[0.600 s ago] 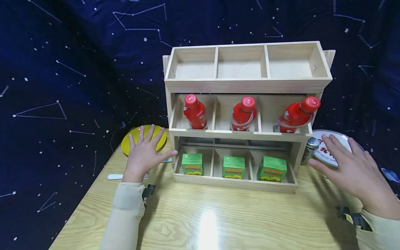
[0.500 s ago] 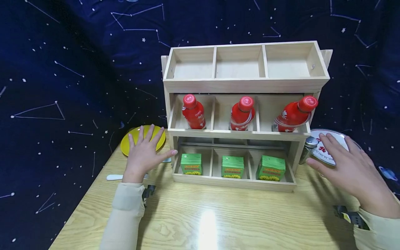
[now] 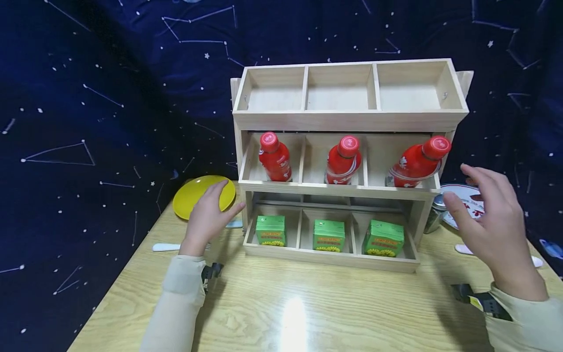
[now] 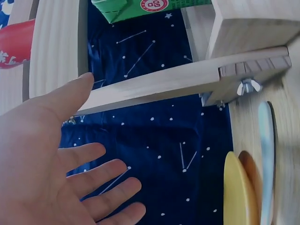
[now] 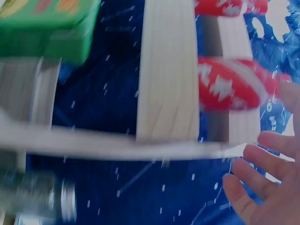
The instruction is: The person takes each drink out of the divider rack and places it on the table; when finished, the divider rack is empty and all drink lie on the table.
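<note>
A three-tier wooden rack (image 3: 347, 120) stands at the back of the table. Its middle tier holds a left red bottle (image 3: 277, 164), a middle one (image 3: 340, 168) and a right one (image 3: 409, 168) leaning to the right. Below them, each bottom compartment has a green carton (image 3: 329, 235). My left hand (image 3: 205, 222) hovers left of the rack, holding nothing, its thumb overlapping the wooden frame (image 4: 154, 84) in the left wrist view. To the rack's right, my empty right hand (image 3: 497, 225) is raised with loosely bent fingers, near the right bottle's cap (image 5: 282, 84) in the right wrist view.
Behind my left hand lies a yellow plate (image 3: 189, 195), with a white-handled fork (image 3: 166, 247) nearer. A glass shaker (image 3: 433, 221) and a white plate (image 3: 455, 189) are at the right, partly hidden, near a pale utensil handle (image 3: 463, 249). Dark starry cloth (image 3: 132, 122) hangs behind.
My right hand has lifted and turned more upright, its fingers bending, which uncovers the pale handle on the table. The spread fingers of my left hand have drawn together.
</note>
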A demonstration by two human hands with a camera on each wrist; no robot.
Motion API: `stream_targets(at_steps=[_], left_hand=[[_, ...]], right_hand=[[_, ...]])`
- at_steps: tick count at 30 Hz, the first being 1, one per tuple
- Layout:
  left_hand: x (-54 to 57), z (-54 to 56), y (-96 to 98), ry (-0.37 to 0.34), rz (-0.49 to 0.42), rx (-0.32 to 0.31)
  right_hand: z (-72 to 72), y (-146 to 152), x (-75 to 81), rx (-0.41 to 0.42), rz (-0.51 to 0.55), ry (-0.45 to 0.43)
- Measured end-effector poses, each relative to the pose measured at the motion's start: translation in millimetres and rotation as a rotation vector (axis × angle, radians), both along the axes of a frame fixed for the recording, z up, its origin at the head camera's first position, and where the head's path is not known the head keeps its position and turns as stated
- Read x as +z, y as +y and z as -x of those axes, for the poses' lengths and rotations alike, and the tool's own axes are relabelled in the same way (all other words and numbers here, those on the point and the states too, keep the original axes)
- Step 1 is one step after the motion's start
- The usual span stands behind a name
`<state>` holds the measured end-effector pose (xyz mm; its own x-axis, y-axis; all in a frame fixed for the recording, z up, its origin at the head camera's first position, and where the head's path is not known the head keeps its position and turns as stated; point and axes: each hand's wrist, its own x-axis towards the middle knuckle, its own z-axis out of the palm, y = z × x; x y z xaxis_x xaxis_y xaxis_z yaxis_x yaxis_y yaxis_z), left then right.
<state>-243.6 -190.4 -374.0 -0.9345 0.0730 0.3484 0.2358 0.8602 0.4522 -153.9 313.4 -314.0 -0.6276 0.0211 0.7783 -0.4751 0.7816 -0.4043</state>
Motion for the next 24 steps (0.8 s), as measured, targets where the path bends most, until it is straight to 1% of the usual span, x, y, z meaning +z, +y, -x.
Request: stream_targets(at_steps=[2, 4, 8, 11, 14, 16, 18, 21, 24], left_hand=[[-1.3, 2.5, -0.3, -0.019, -0.05, 0.008], [-1.9, 5.1, 0.7, -0.032, -0.107, 0.002], [0.0, 9.0, 3.4, -0.072, -0.264, -0.037], [2.6, 11.7, 4.4, -0.101, -0.364, -0.059], [4.4, 15.1, 5.6, -0.114, -0.42, -0.066], [3.4, 18.5, 7.3, -0.118, -0.447, -0.07], [1.3, 21.9, 10.3, -0.116, -0.482, -0.069], [-2.3, 26.3, 15.9, -0.109, -0.536, -0.088], [-3.7, 27.5, 19.9, -0.102, -0.582, -0.107]], right_hand=[[4.8, -9.8, 4.7, 0.036, 0.048, 0.043], [10.0, -18.5, 9.6, 0.068, 0.089, 0.069], [19.4, -34.4, 20.2, 0.11, 0.181, 0.088], [24.5, -45.8, 29.7, 0.137, 0.219, 0.071], [28.0, -57.3, 39.7, 0.139, 0.222, 0.053], [31.0, -61.8, 43.8, 0.131, 0.229, 0.04], [35.2, -61.9, 44.1, 0.123, 0.235, 0.038], [41.5, -56.7, 40.6, 0.114, 0.245, 0.048], [43.9, -53.5, 38.5, 0.11, 0.254, 0.058]])
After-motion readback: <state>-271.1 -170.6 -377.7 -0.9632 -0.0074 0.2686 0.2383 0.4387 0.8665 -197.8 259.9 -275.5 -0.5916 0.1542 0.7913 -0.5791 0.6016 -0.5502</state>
